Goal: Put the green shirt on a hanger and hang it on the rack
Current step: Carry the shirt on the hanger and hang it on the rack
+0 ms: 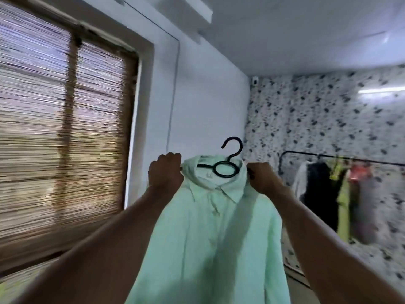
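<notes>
A pale green collared shirt hangs in front of me, held up at chest height. A black hanger sits inside its collar, with the hook and a round ring showing above the neckline. My left hand grips the hanger's left end at the shirt's shoulder. My right hand grips the right end together with the fabric. The black clothes rack stands to the right, against the patterned wall, apart from the shirt.
Several garments in black, yellow-green, grey and orange hang on the rack. A window with a bamboo blind fills the left side. A white wall lies straight ahead; the view is motion-blurred.
</notes>
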